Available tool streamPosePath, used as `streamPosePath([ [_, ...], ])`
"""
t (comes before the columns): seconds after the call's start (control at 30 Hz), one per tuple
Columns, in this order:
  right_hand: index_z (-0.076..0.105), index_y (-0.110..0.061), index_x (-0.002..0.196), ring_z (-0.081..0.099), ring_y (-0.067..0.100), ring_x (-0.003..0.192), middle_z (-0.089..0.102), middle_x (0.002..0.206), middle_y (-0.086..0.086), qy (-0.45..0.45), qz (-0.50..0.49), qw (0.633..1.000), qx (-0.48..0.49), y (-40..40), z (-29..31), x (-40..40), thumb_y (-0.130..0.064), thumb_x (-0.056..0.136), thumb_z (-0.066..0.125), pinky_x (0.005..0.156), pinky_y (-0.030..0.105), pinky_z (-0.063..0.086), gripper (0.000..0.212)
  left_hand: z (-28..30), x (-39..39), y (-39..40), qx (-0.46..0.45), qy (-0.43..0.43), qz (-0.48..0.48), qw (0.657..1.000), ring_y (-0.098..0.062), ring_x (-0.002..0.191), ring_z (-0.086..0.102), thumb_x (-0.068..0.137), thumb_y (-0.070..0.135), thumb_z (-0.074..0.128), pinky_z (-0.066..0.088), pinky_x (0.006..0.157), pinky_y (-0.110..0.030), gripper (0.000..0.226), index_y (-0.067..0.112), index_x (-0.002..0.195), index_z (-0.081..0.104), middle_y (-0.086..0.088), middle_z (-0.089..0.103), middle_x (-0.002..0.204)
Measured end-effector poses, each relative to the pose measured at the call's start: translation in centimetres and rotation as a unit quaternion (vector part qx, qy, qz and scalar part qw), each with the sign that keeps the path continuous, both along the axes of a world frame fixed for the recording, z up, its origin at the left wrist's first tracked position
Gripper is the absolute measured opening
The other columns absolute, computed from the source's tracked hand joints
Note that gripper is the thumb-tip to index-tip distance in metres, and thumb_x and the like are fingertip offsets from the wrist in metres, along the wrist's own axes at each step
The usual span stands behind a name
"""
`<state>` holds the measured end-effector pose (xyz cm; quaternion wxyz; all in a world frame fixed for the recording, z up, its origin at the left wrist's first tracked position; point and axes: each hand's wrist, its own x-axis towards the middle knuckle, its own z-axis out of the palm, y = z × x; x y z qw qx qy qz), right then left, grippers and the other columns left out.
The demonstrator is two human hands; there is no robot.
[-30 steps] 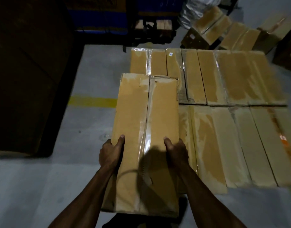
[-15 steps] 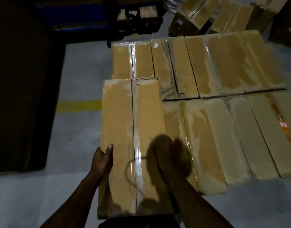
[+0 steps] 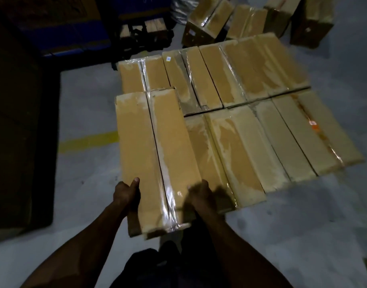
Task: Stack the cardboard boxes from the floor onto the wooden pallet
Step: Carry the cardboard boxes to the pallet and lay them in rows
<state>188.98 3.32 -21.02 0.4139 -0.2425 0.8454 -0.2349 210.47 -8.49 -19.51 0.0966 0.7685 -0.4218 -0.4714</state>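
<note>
A dark, tall mass (image 3: 14, 121) is filling the left edge of the frame, too dim to identify. Just right of it a yellow line (image 3: 89, 141) is running across the grey floor (image 3: 85, 96) at centre left. At the upper centre, a dark blue structure (image 3: 78, 28) with wooden blocks under it is sitting in shadow.

The left hand (image 3: 126, 194) is gripping the left edge of a long cardboard box (image 3: 155, 154), thumb lying on top and fingers curled under the side. This box, taped down its middle seam, is sitting at the centre of the frame, its near end sticking out toward the person and its far end lying over the boxes behind. The right hand (image 3: 200, 197), somewhat blurred, is gripping the box's right edge near the same end, fingers wrapped round the side.

To the right, the laid boxes (image 3: 251, 121) are lying flat side by side in two rows, touching, stretching toward the right edge; whatever is carrying them is hidden. At the upper right, loose boxes (image 3: 247, 21) are sitting tilted on the floor
</note>
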Motion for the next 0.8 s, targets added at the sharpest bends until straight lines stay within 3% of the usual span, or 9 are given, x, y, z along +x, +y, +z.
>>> streamPosePath([
  [0.07,0.045,-0.01,0.143,0.06,0.034,0.118,0.064,0.129,0.014,-0.023,-0.018,0.999,0.026,1.4,0.6,-0.1,-0.039,0.096,0.064,0.095,0.035,0.047,0.058,0.1,0.9,2.0,0.003,0.014,-0.019,1.0,-0.043,0.102,0.064,0.094,0.045,0.063,0.054,0.092,-0.051,0.057,-0.005,0.119,0.061,-0.027,0.067,0.113],
  [0.17,0.048,-0.009,0.145,0.057,0.036,0.124,0.06,0.135,0.018,-0.023,-0.006,1.0,0.006,4.2,1.2,-0.3,-0.035,0.097,0.063,0.097,0.036,0.046,0.056,0.1,2.2,4.7,-0.003,0.008,-0.064,0.998,-0.044,0.099,0.064,0.089,0.055,0.062,0.054,0.09,-0.05,0.073,-0.009,0.125,0.053,-0.026,0.066,0.112],
  [0.27,0.044,-0.018,0.149,0.056,0.035,0.125,0.059,0.138,0.015,0.009,0.042,0.999,0.008,5.6,1.4,-0.8,-0.032,0.097,0.061,0.099,0.035,0.044,0.056,1.5,2.5,7.1,-0.046,-0.002,-0.131,0.99,-0.044,0.105,0.06,0.098,0.033,0.061,0.048,0.084,-0.042,0.074,0.012,0.153,0.016,-0.015,0.058,0.118],
  [0.37,0.035,-0.023,0.155,0.054,0.033,0.129,0.054,0.145,0.012,0.023,0.061,0.998,-0.013,6.3,1.7,-0.9,-0.027,0.098,0.06,0.104,0.034,0.042,0.063,1.4,3.6,8.3,-0.079,0.016,-0.205,0.976,-0.043,0.1,0.062,0.098,0.031,0.061,0.054,0.085,-0.049,0.079,0.021,0.155,0.007,-0.018,0.056,0.133],
  [0.47,0.033,-0.024,0.156,0.052,0.032,0.131,0.052,0.148,0.011,0.025,0.075,0.997,-0.002,6.3,1.8,-0.8,-0.025,0.1,0.057,0.105,0.032,0.04,0.062,0.7,4.1,8.2,-0.059,0.035,-0.21,0.975,-0.042,0.105,0.061,0.098,0.034,0.06,0.056,0.086,-0.051,0.086,0.028,0.157,-0.003,-0.015,0.045,0.149],
  [0.6,0.034,-0.025,0.156,0.053,0.033,0.129,0.053,0.146,0.011,0.036,0.074,0.997,0.009,6.0,1.5,-1.0,-0.025,0.1,0.056,0.104,0.031,0.041,0.06,0.7,4.1,8.2,-0.06,0.063,-0.209,0.974,-0.04,0.114,0.057,0.096,0.032,0.063,0.052,0.095,-0.056,0.088,0.031,0.157,-0.001,-0.015,0.049,0.144],
  [0.8,0.039,-0.026,0.153,0.054,0.031,0.128,0.054,0.146,0.008,0.047,0.086,0.995,0.01,6.6,0.9,-1.9,-0.025,0.098,0.057,0.106,0.033,0.043,0.058,0.4,4.0,9.4,-0.047,0.058,-0.209,0.975,-0.044,0.104,0.062,0.091,0.038,0.065,0.055,0.087,-0.058,0.089,0.036,0.153,0.001,-0.018,0.056,0.135],
])
